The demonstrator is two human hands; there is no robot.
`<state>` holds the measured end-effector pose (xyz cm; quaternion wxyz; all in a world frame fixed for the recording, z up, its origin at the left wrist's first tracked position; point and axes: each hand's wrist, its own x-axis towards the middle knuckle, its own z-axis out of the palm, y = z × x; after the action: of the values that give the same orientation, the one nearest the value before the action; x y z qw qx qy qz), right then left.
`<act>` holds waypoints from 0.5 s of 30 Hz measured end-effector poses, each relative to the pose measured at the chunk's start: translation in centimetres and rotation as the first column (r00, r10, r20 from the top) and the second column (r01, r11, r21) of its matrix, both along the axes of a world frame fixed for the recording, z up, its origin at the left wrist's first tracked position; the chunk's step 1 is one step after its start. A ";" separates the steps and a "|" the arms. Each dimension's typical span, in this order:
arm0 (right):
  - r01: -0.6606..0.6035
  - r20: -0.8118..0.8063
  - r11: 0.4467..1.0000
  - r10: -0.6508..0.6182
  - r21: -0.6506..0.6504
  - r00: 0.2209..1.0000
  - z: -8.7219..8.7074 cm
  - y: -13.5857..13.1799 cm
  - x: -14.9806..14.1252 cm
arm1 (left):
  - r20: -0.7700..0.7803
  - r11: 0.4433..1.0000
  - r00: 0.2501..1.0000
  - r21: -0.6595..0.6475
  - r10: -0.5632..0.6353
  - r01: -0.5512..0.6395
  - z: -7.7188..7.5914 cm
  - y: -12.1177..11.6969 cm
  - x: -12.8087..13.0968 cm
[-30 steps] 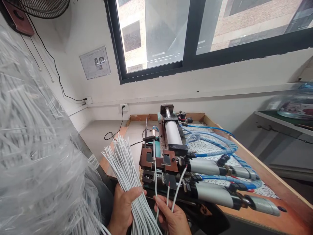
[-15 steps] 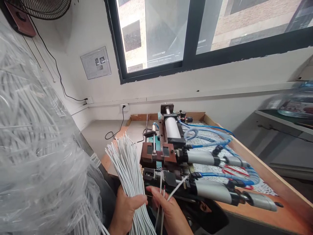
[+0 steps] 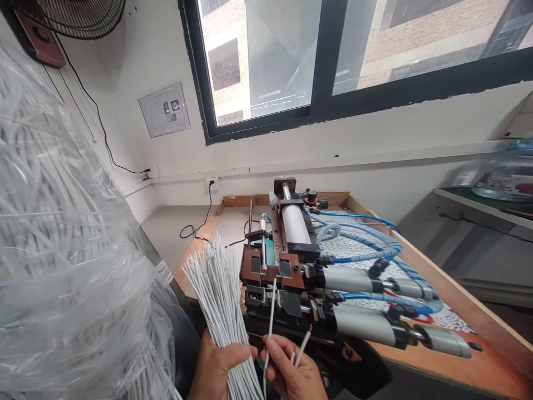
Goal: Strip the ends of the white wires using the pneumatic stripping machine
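Observation:
A thick bundle of white cables stands in my left hand, its fingers wrapped round it and the thumb across the front. Just right of it, my right hand pinches a single white cable between thumb and fingertips. That cable points up toward the jaws of a pneumatic machine. Another short white cable with a reddish tip pokes out from between the right hand's fingers, tilted to the right. The lower ends of the cables run out of view.
On the left rises a large plastic-wrapped stack of white cables. Silver cylinders and blue air hoses extend right from the machine. A wooden-rimmed bench carries it. A fan hangs upper left.
My right hand has shifted slightly down and right, its fingertips now closed on one upright cable. The other cable in that hand has dropped lower. My left hand keeps its grip on the bundle.

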<state>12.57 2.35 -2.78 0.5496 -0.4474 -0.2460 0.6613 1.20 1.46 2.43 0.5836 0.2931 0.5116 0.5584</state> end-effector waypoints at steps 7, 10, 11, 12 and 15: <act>0.008 -0.048 0.999 -0.010 -0.041 0.999 1.8 0.2 0.3 | 0.055 0.999 0.998 0.008 0.041 -0.041 -0.7 0.4 -0.3; -0.004 -0.096 0.999 0.001 -0.036 0.995 2.9 0.6 0.4 | 0.047 0.999 0.998 0.011 0.050 -0.051 -0.9 0.6 -0.4; -0.018 -0.109 0.999 0.013 -0.045 0.994 3.1 0.7 0.4 | 0.038 0.999 0.998 0.008 0.052 -0.053 -1.0 0.7 -0.5; -0.030 -0.120 0.998 0.023 -0.056 0.992 3.1 0.8 0.4 | 0.028 0.999 0.998 0.009 0.053 -0.054 -1.0 0.7 -0.5; -0.036 -0.155 0.997 0.025 -0.073 0.988 3.1 1.0 0.3 | -0.010 0.998 0.998 0.029 0.060 -0.059 -0.8 0.7 -0.5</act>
<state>12.89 3.31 0.34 0.5393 -0.4117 -0.1842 0.7111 0.70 2.21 1.60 0.5597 0.2890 0.5152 0.5811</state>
